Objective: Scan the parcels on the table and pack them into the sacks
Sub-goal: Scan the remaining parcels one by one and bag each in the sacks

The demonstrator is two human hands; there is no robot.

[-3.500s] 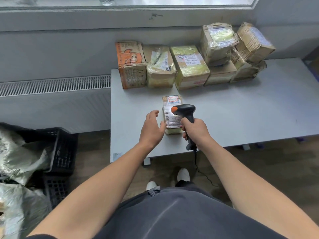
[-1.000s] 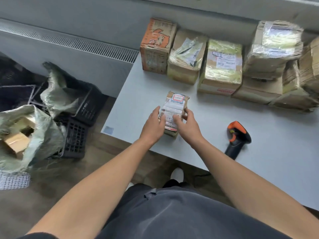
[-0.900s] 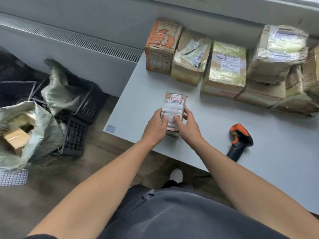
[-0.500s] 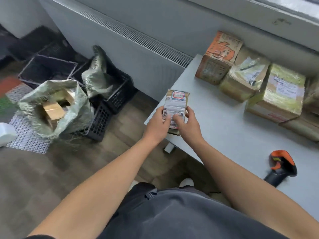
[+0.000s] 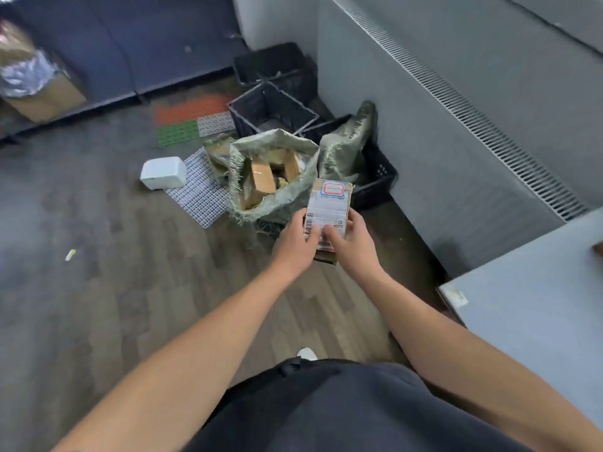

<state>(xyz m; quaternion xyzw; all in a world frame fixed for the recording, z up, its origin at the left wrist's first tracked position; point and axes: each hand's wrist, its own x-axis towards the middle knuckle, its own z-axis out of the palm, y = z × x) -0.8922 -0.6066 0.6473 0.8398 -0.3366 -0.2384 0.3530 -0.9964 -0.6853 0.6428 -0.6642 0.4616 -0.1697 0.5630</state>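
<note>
Parcel [image 5: 329, 203]: small stiff carton, likely light; glossy label may slip. Your left hand [image 5: 295, 244] and right hand [image 5: 354, 246] clasp its near end, just short of sack [image 5: 257, 208]; hold cardboard edges.

Brown cardboard parcel [image 5: 330, 203] bears a smooth white paper label [image 5: 323, 216]; the open sack [image 5: 280, 197] is coarse woven plastic, frayed at its rim; crate [image 5: 378, 184] is black latticed plastic; floor [image 5: 156, 275] matt wood-look planks
</note>
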